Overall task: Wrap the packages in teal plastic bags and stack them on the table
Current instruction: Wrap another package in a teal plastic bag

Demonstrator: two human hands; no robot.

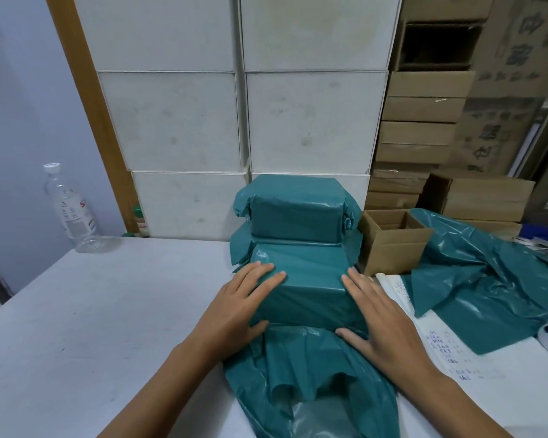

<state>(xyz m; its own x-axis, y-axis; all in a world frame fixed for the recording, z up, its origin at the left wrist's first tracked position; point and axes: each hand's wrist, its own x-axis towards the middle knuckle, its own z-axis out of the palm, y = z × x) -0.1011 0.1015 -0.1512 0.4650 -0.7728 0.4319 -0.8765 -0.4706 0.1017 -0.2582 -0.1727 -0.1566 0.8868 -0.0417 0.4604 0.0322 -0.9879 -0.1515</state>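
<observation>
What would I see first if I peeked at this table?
The teal package in the middle of the table, with the left hand and right hand pressed flat against its sides. Behind it another wrapped package sits higher up, and loose teal bags lie crumpled to the right.

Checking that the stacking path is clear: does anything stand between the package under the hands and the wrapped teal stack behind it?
Nothing visible does. The package sits close in front of the stack, and the open cardboard box stands off to the right.
</observation>
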